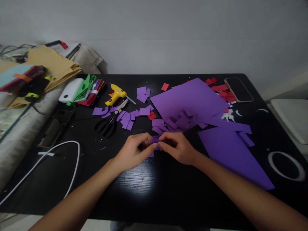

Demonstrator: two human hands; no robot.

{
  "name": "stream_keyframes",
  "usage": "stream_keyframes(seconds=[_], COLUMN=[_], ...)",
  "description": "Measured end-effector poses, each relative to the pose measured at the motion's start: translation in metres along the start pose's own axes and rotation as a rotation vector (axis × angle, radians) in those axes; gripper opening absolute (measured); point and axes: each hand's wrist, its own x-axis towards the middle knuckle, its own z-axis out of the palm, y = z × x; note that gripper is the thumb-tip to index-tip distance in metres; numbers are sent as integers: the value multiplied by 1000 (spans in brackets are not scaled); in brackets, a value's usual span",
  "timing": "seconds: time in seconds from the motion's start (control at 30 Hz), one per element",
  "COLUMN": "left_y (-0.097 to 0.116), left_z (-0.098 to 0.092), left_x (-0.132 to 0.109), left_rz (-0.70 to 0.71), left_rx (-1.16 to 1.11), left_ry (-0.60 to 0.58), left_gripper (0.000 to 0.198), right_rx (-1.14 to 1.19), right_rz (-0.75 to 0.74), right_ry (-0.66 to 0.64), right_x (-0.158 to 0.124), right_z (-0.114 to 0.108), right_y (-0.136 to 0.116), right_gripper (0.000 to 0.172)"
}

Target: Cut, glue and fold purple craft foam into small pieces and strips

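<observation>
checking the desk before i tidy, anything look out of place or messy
Cut purple squares and red scraps lie scattered across the black table; the scissors lie open among them. Both hands pinch a purple piece.

dim overall | overhead glare on black table (141, 179) | soft focus | wide-angle bending at edges
</observation>
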Motion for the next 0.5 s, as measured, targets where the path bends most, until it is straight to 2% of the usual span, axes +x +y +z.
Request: stream_keyframes(seconds=[0.17,0.4,0.5], left_y=[0,2,3], left_z=[2,-3,-6], left_x=[-1,-1,1], left_rz=[4,-134,-120], left_rx=[-9,-119,-137], left_ry=[0,-52,-80], left_gripper=[27,32,32], right_rx=[13,3,12], right_rz=[-1,7,6], right_ry=[-40,-63,-66], right_x=[-1,1,1], right_z=[-1,-3,-4], right_y=[-1,-2,-3], right_gripper=[18,19,19])
